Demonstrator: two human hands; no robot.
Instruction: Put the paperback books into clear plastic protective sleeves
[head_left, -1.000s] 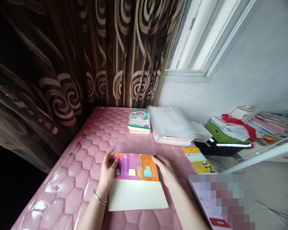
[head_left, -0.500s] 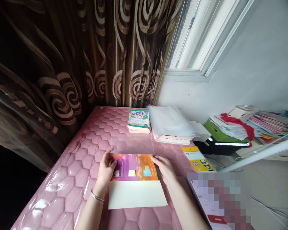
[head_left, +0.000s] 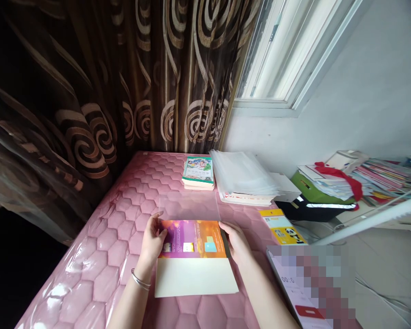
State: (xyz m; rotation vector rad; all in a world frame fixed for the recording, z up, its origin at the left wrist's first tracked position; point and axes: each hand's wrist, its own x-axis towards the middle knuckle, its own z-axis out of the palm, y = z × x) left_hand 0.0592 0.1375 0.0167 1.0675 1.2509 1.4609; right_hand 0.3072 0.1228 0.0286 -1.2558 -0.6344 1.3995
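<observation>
A book [head_left: 196,276] lies before me, its cream page towards me and a purple and orange printed cover flap [head_left: 192,240] beyond it. A clear plastic sheet [head_left: 192,205], hard to make out, extends past the flap's far edge. My left hand [head_left: 153,240] grips the flap's left side, thumb on the purple print and fingertips near the plastic. On the opposite side, my right hand [head_left: 235,240] is closed around the dark right edge; some of its fingers are hidden underneath.
A pink quilted mattress [head_left: 102,256] carries everything. Farther back are a stack of books [head_left: 198,173] and a pile of clear plastic covers [head_left: 245,173] on more books. A yellow panda packet [head_left: 282,228] and a phone or tablet [head_left: 294,288] lie at right. A curtain [head_left: 178,82] hangs behind.
My right hand has shifted slightly rightward at the flap's upper right corner. The book and my left hand stay nearly where they were.
</observation>
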